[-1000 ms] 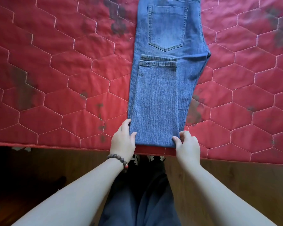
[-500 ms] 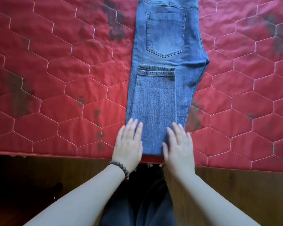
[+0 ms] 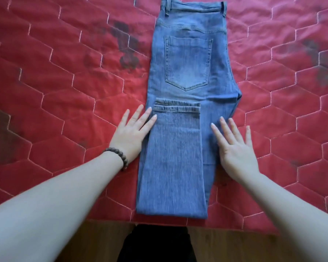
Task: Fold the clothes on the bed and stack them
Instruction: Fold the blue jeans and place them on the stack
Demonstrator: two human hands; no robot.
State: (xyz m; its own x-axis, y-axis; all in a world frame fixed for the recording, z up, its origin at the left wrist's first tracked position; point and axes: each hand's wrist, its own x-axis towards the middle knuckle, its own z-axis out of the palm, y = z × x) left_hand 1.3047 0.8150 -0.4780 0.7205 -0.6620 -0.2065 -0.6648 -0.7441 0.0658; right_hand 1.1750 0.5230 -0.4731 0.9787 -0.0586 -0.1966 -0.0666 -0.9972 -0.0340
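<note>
A pair of blue jeans [image 3: 187,76] lies lengthwise on the red quilted bed [image 3: 55,91], waistband at the far end, back pocket up. The legs are folded back over themselves, with the hems just below the pocket. My left hand [image 3: 132,132], with a bead bracelet on the wrist, lies flat with straight fingers at the left edge of the folded legs. My right hand [image 3: 235,146] lies flat with spread fingers on the right edge of the jeans. Neither hand grips anything.
The bed's near edge [image 3: 178,223] runs across the bottom, with wooden floor [image 3: 235,246] and my dark trousers [image 3: 155,244] below it. Dark stains [image 3: 125,48] mark the red cover left of the jeans and at the far right.
Both hands slid from the near fold of the jeans forward along the folded legs and apart to the sides. The view has moved closer over the bed.
</note>
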